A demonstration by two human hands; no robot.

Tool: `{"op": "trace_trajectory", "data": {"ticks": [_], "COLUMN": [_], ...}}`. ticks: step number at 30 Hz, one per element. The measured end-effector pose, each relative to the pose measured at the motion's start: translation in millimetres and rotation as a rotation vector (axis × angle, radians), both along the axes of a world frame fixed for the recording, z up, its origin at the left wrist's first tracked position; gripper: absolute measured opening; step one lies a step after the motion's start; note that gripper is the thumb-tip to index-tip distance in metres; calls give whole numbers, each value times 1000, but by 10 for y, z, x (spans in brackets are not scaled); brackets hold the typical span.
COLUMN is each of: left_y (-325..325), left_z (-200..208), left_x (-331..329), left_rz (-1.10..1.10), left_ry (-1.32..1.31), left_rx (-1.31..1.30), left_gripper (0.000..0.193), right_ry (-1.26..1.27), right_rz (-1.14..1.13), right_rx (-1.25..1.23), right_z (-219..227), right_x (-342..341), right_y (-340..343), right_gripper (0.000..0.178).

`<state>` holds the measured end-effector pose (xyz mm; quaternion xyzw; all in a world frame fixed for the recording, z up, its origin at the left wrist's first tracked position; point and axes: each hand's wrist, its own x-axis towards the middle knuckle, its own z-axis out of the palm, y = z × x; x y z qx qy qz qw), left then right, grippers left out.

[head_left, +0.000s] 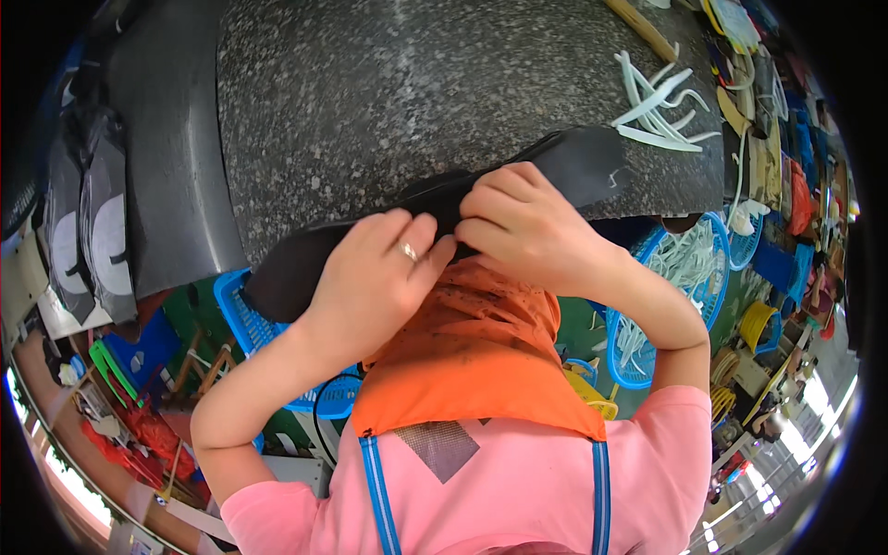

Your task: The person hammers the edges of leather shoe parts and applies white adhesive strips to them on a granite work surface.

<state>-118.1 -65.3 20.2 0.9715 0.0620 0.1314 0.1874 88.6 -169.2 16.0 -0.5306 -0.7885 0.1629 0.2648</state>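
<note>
A long, dark, rubber-like piece with broad rounded ends lies at a slant along the near edge of the speckled worktop. Both hands are closed on its middle, close together, with fingers curled over it. My left hand, wearing a ring, grips just left of centre. Beside it, my right hand pinches the piece a little farther up the slant. The fingertips and the underside of the piece are partly hidden.
Pale cut strips lie at the worktop's right, near a wooden stick. A blue basket of similar strips stands below right; another blue basket is below left. Black-and-white blade-shaped pieces rest at far left.
</note>
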Motion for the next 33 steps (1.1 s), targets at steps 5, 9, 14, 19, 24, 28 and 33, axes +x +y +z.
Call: {"op": "trace_trajectory", "data": {"ticks": [5, 9, 14, 19, 24, 28, 33], "left_y": [193, 217, 121, 1288, 1923, 2138, 3293], "left_z": [398, 448, 425, 717, 85, 277, 467], "left_x": [-106, 5, -123, -811, -68, 1353, 1637], "left_rz": [-14, 565, 701, 842, 740, 389, 328], "left_ry": [-49, -953, -562, -427, -103, -512, -202], "left_rx": [267, -320, -1042, -714, 371, 433, -125], "left_gripper": [16, 57, 61, 59, 66, 71, 67], "right_ry": [305, 803, 514, -569, -196, 455, 68], "right_rz": [-53, -270, -248, -828, -1020, -1205, -1040], "right_rx": [33, -22, 97, 241, 379, 628, 713], "right_z": [-11, 328, 219, 24, -191, -5, 439], "right_x": [-24, -136, -11, 921, 1560, 1953, 1887], "right_y": [40, 78, 132, -238, -364, -252, -274], "right_gripper": [23, 19, 13, 28, 22, 17, 21]}}
